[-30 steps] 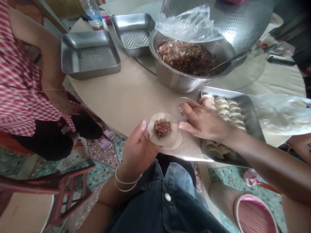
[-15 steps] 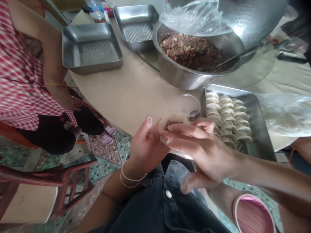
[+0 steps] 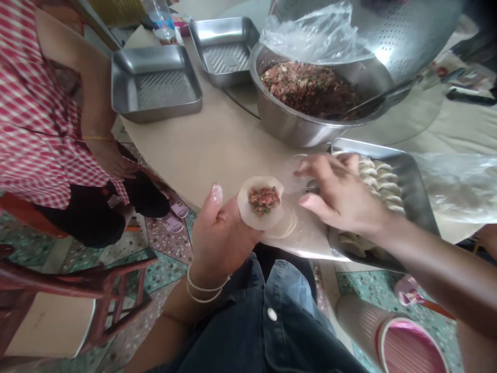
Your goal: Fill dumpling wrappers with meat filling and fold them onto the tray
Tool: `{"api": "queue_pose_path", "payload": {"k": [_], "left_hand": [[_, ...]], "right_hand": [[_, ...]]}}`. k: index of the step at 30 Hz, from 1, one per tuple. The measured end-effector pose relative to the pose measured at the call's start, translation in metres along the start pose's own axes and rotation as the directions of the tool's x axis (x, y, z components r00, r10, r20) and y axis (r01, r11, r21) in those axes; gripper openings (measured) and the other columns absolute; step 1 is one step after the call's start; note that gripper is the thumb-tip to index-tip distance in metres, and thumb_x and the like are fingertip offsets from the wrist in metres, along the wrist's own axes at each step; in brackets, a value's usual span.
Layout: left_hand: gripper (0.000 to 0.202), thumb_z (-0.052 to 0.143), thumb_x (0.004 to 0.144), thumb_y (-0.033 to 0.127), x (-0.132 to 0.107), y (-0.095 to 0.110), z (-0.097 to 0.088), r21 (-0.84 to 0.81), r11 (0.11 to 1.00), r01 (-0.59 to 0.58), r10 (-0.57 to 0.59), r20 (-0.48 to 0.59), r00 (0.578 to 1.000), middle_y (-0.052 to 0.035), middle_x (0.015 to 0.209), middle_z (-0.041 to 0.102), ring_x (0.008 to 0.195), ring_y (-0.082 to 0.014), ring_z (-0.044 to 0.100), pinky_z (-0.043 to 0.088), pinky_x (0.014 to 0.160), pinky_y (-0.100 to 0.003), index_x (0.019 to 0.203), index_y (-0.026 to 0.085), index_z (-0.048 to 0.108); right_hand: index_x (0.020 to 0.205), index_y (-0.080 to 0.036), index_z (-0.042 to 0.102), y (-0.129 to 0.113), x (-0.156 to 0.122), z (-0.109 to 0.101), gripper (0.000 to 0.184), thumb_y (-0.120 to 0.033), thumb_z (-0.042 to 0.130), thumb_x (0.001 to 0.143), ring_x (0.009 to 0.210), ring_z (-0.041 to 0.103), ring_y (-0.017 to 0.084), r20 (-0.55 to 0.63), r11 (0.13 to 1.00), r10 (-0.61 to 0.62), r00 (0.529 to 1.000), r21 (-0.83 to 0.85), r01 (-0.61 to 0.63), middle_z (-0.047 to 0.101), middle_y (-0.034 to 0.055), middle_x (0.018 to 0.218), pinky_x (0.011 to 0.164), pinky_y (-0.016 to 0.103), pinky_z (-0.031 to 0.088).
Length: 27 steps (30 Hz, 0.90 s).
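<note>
My left hand (image 3: pixel 221 235) is palm up, with a round dumpling wrapper (image 3: pixel 245 210) resting on its fingers. A lump of minced meat filling (image 3: pixel 264 201) with green bits sits in the middle of the wrapper, which lies flat and unfolded. Below and beside it, a few more round wrappers (image 3: pixel 289 226) lie on the table edge. My right hand (image 3: pixel 341 199), slightly blurred, hovers with fingers apart and nothing visible in it. It is beside a small clear bowl (image 3: pixel 288 170) and partly covers the metal tray (image 3: pixel 417 212) of folded dumplings (image 3: pixel 388 187).
A large steel bowl (image 3: pixel 295 133) of meat filling stands behind, with a utensil and plastic bag at its rim. Two metal trays (image 3: pixel 155 111) (image 3: pixel 233 77) stand at back left. A person in a checked garment (image 3: pixel 50 134) is at left. A pink-lined bin (image 3: pixel 411 347) stands below right.
My right hand has moved off the wrapper toward the right, over the tray's near corner. The filled wrapper on my left hand now shows fully.
</note>
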<state>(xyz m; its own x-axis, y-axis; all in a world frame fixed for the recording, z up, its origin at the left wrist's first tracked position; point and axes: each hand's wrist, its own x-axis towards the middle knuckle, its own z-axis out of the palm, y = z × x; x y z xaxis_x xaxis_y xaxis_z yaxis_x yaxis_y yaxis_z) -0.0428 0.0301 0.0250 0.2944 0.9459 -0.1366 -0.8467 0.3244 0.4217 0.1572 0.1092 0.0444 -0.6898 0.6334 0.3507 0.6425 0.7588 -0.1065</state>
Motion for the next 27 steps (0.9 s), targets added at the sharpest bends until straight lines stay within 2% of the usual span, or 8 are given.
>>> {"api": "queue_pose_path", "payload": {"k": [3, 6, 8, 11, 16, 19, 23, 27], "left_hand": [[0.075, 0.017, 0.094, 0.060, 0.001, -0.004, 0.004, -0.056, 0.997, 0.043, -0.041, 0.037, 0.998, -0.0173, 0.133, 0.061, 0.144, -0.0289, 0.033, 0.024, 0.120, -0.044, 0.123, 0.006, 0.059], [0.074, 0.016, 0.094, 0.062, 0.002, -0.007, 0.012, -0.071, 0.991, 0.116, -0.112, 0.057, 0.992, -0.0149, 0.129, 0.063, 0.142, -0.0280, 0.036, 0.022, 0.120, -0.044, 0.123, 0.009, 0.059], [0.076, 0.015, 0.093, 0.064, 0.001, -0.007, 0.016, -0.059, 0.985, 0.163, -0.161, 0.045, 0.986, -0.0142, 0.120, 0.068, 0.139, -0.0286, 0.041, 0.022, 0.120, -0.045, 0.120, 0.011, 0.061], [0.075, 0.012, 0.094, 0.061, 0.000, -0.005, 0.018, -0.058, 0.984, 0.166, -0.165, 0.010, 0.986, -0.0161, 0.113, 0.071, 0.137, -0.0302, 0.043, 0.021, 0.119, -0.047, 0.114, 0.009, 0.063], [0.074, 0.016, 0.094, 0.062, 0.001, -0.004, 0.016, -0.080, 0.992, 0.093, -0.090, 0.045, 0.995, -0.0183, 0.132, 0.061, 0.143, -0.0307, 0.035, 0.023, 0.119, -0.047, 0.123, 0.008, 0.058], [0.076, 0.016, 0.093, 0.064, 0.001, -0.004, 0.015, -0.063, 0.988, 0.140, -0.134, 0.090, 0.987, -0.0176, 0.135, 0.059, 0.143, -0.0318, 0.034, 0.027, 0.117, -0.048, 0.125, 0.009, 0.058], [0.073, 0.018, 0.093, 0.063, -0.001, -0.005, 0.014, -0.050, 0.975, 0.217, -0.211, 0.103, 0.972, -0.0157, 0.141, 0.055, 0.144, -0.0324, 0.033, 0.029, 0.115, -0.051, 0.130, 0.013, 0.055], [0.073, 0.020, 0.092, 0.063, 0.000, -0.006, 0.015, -0.041, 0.971, 0.236, -0.231, 0.095, 0.968, -0.0166, 0.143, 0.053, 0.143, -0.0331, 0.033, 0.031, 0.115, -0.050, 0.133, 0.012, 0.053]], "right_hand": [[0.113, -0.016, 0.048, -0.025, -0.007, -0.012, 0.061, -0.067, 0.021, 0.094, 0.109, 0.058, 0.023, -0.179, 0.989, -0.141, 0.974, 0.023, 0.147, 0.066, 0.0114, 0.113, 0.086, 0.043, 0.029], [0.113, -0.020, 0.049, -0.048, -0.014, -0.013, 0.055, -0.067, 0.029, 0.093, 0.119, 0.053, 0.020, -0.166, 0.946, -0.309, 0.936, 0.051, 0.321, 0.065, 0.0079, 0.121, 0.094, 0.041, 0.027], [0.112, -0.021, 0.051, -0.057, -0.019, -0.008, 0.052, -0.066, 0.034, 0.093, 0.124, 0.050, 0.018, -0.135, 0.930, -0.350, 0.927, 0.065, 0.361, 0.065, 0.0072, 0.122, 0.095, 0.038, 0.029], [0.107, -0.022, 0.054, -0.062, -0.027, -0.003, 0.048, -0.064, 0.034, 0.093, 0.125, 0.049, 0.015, -0.157, 0.928, -0.350, 0.923, 0.074, 0.365, 0.067, 0.0057, 0.118, 0.096, 0.035, 0.029], [0.098, -0.022, 0.054, -0.057, -0.040, -0.008, 0.043, -0.059, 0.033, 0.096, 0.124, 0.049, 0.013, -0.211, 0.936, -0.325, 0.922, 0.067, 0.346, 0.070, 0.0047, 0.109, 0.096, 0.034, 0.028], [0.099, -0.023, 0.055, -0.056, -0.047, -0.008, 0.040, -0.059, 0.037, 0.094, 0.125, 0.047, 0.013, -0.218, 0.939, -0.323, 0.921, 0.044, 0.340, 0.070, 0.0035, 0.112, 0.099, 0.035, 0.028], [0.093, -0.027, 0.057, -0.055, -0.057, -0.004, 0.031, -0.054, 0.044, 0.093, 0.128, 0.047, 0.012, -0.266, 0.911, -0.401, 0.877, -0.011, 0.413, 0.072, 0.0018, 0.107, 0.105, 0.035, 0.026], [0.090, -0.026, 0.059, -0.052, -0.068, -0.005, 0.029, -0.051, 0.045, 0.093, 0.126, 0.050, 0.013, -0.307, 0.943, -0.320, 0.897, -0.014, 0.331, 0.073, 0.0022, 0.106, 0.104, 0.037, 0.029]]}}
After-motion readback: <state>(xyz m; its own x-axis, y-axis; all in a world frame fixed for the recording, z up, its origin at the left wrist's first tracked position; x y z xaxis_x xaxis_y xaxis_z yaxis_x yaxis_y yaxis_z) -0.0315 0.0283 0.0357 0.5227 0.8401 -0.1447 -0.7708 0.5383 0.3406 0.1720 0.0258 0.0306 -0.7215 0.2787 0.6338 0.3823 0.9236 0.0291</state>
